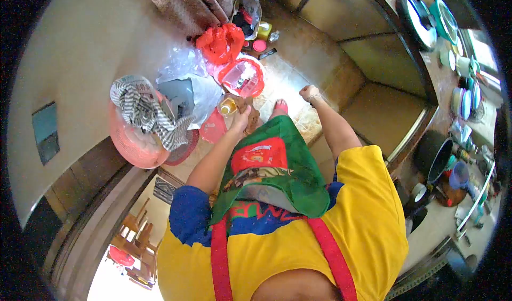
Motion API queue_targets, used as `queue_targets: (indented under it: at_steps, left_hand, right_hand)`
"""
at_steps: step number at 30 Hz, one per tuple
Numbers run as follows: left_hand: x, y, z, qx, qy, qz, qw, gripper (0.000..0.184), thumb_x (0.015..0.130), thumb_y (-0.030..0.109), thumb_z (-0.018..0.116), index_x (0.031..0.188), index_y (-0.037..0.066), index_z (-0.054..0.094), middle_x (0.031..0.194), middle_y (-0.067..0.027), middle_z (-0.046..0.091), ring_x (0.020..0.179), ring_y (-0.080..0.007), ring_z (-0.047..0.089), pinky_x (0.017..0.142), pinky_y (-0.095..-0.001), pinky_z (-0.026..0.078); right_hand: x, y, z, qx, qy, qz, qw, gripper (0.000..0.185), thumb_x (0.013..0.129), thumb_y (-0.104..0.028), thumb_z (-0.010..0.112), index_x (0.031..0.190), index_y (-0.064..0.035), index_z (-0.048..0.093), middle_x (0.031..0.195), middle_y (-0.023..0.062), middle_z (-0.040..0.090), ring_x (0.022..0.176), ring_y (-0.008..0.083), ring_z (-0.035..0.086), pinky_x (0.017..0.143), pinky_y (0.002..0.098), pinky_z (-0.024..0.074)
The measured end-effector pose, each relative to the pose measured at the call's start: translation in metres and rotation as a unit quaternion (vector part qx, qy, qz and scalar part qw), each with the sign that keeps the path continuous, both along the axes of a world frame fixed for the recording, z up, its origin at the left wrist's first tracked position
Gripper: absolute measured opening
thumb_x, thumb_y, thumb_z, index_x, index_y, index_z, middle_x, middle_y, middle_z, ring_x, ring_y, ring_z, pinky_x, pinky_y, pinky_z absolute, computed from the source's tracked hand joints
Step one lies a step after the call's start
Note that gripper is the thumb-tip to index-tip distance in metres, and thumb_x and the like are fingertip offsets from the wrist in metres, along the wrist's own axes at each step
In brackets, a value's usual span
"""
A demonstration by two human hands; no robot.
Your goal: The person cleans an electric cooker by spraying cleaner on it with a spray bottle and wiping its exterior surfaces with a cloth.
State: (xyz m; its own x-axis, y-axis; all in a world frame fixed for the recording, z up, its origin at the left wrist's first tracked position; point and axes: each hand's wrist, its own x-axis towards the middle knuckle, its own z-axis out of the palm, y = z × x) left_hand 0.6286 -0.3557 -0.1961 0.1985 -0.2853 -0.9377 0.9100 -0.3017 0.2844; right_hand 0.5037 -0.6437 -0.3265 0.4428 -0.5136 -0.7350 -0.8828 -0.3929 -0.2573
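My left hand (241,120) is low at the left of my body, fingers curled and partly hidden. Against it is a crumpled brown thing (252,121), perhaps cloth or paper; I cannot tell which. Just left of that hand stands a bottle (228,107) with yellowish contents or top. My right hand (309,93), a bracelet at its wrist, is in a loose fist over the tiled floor, with nothing visible in it. A green apron (277,157) with red straps hangs over my yellow and blue shirt.
Left stand a pink basket (136,146) under a striped cloth (133,103), a grey-white bag (205,101), a red bag (221,42) and a red-lined bin (258,79). On the right, a counter (421,157) carries a black pot (433,153), bowls and plates beside low cabinets.
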Motion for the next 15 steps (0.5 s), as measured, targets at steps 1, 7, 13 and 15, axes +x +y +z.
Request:
queue_targets:
  at_steps: [1, 7, 13, 15]
  left_hand:
    - [0.002, -0.020, 0.018, 0.064, -0.102, -0.008, 0.993, 0.044, 0.094, 0.040, 0.053, 0.116, 0.002, 0.054, 0.096, -0.0087, 0.064, 0.081, -0.0186, 0.064, 0.069, -0.0341, 0.053]
    - [0.026, -0.075, -0.044, 0.085, -0.050, 0.004, 0.995, 0.049, 0.094, 0.038, 0.055, 0.127, 0.002, 0.050, 0.114, -0.0112, 0.061, 0.100, -0.0218, 0.060, 0.085, -0.0338, 0.048]
    - [0.089, -0.165, -0.090, 0.175, -0.133, -0.065, 0.973, 0.056, 0.089, 0.046, 0.058, 0.122, 0.001, 0.057, 0.116, -0.0156, 0.063, 0.107, -0.0257, 0.058, 0.093, -0.0373, 0.043]
    - [0.096, -0.186, -0.099, 0.210, -0.166, -0.114, 0.957, 0.055, 0.089, 0.047, 0.058, 0.118, 0.001, 0.059, 0.113, -0.0157, 0.064, 0.104, -0.0260, 0.060, 0.091, -0.0371, 0.044]
  right_hand:
    - [0.016, -0.006, 0.000, 0.018, 0.019, 0.031, 0.999, 0.029, 0.075, -0.033, 0.068, 0.092, -0.0108, 0.073, 0.093, 0.0165, 0.069, 0.086, 0.0292, 0.067, 0.081, 0.0375, 0.0525]
    - [0.093, -0.045, -0.101, 0.014, 0.024, 0.245, 0.969, 0.023, 0.075, -0.025, 0.059, 0.089, -0.0118, 0.071, 0.101, 0.0159, 0.067, 0.095, 0.0320, 0.064, 0.087, 0.0403, 0.0505]
    - [0.209, -0.101, -0.161, -0.027, 0.060, 0.378, 0.923, 0.024, 0.082, -0.015, 0.052, 0.100, -0.0074, 0.067, 0.109, 0.0176, 0.065, 0.103, 0.0294, 0.063, 0.089, 0.0370, 0.0508]
    - [0.244, -0.118, -0.189, -0.045, 0.024, 0.364, 0.930, 0.028, 0.083, -0.014, 0.050, 0.107, -0.0087, 0.064, 0.114, 0.0173, 0.062, 0.107, 0.0301, 0.060, 0.089, 0.0373, 0.0504]
